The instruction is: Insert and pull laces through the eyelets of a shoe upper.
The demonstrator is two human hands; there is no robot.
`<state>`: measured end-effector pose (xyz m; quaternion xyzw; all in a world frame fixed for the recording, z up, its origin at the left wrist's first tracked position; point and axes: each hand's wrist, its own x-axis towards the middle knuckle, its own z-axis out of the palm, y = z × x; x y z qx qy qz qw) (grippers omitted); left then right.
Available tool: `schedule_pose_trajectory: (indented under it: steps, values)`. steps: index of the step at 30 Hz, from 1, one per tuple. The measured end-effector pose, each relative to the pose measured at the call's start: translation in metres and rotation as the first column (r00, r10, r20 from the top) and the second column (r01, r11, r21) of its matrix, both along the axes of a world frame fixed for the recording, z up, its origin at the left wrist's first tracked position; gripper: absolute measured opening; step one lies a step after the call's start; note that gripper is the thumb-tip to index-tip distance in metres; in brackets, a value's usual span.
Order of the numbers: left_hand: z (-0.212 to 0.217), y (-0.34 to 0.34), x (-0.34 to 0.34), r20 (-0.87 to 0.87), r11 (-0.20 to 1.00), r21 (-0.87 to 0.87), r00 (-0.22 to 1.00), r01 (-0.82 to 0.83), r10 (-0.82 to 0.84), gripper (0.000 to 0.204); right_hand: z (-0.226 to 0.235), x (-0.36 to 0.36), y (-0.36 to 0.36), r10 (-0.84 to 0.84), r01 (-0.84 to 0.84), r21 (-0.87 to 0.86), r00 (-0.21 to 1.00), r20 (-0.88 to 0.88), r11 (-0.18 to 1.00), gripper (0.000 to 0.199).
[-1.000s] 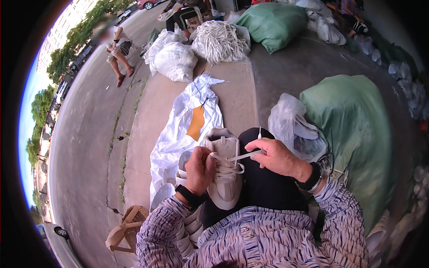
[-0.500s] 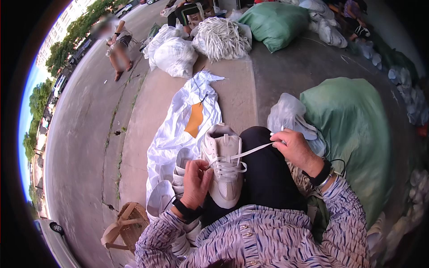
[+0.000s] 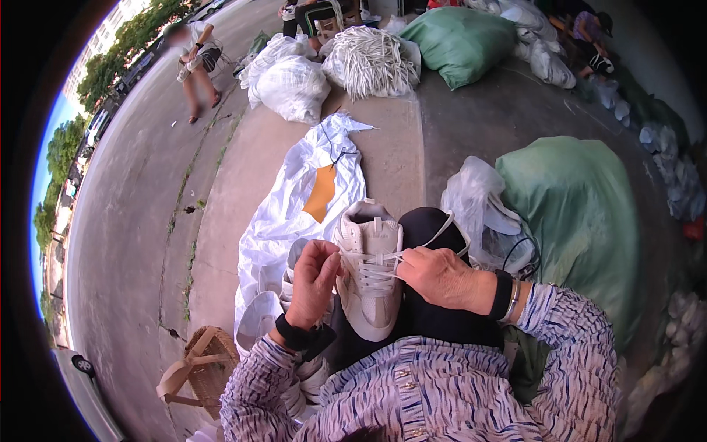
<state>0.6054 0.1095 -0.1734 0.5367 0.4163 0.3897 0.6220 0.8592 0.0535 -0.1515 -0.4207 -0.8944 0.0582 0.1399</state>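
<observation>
Right hand (image 3: 445, 278) has its fingers closed on the white lace (image 3: 374, 258); left hand (image 3: 313, 283) bends its fingers beside it, gripping or not, I cannot tell. Between them, the pale shoe (image 3: 370, 298) rests on dark trousers (image 3: 442, 318), near a white sheet (image 3: 283, 199).

A crinkled, long-sleeved pale shirt (image 3: 471, 379) with navy streaks, plain black trousers (image 3: 445, 320), 2 black wristbands (image 3: 294, 335) and 1 narrow silver-coloured bracelet (image 3: 512, 302).

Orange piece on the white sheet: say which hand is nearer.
Left. In the picture, the left hand is directly below the orange piece; the right hand is farther off, below and right of it, by the shoe.
</observation>
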Motion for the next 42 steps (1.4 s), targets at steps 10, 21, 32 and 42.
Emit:
schedule_pose_trajectory:
  steps: [10, 21, 32, 42]
  values:
    - [-0.001, 0.016, 0.009, 0.124, 0.993, -0.103, 0.99, -0.057, 0.07, 0.009, 0.006, 0.0, 0.002, 0.137, -0.13, 0.049, 0.973, -0.188, 0.99, 0.007]
    - [-0.015, 0.011, 0.008, 0.142, 0.982, -0.174, 0.985, -0.076, 0.102, 0.01, 0.001, -0.003, 0.009, 0.219, -0.199, 0.128, 0.962, -0.163, 0.972, 0.009]
    - [-0.016, 0.008, 0.009, 0.141, 0.981, -0.166, 0.982, -0.102, 0.126, 0.011, 0.006, -0.005, 0.017, -0.102, 0.111, 0.091, 0.99, -0.094, 0.99, 0.012]
    - [-0.001, 0.013, 0.007, 0.245, 0.948, -0.309, 0.957, -0.075, 0.156, 0.012, 0.005, 0.004, 0.001, -0.489, -0.108, -0.746, 0.692, -0.531, 0.657, 0.013]
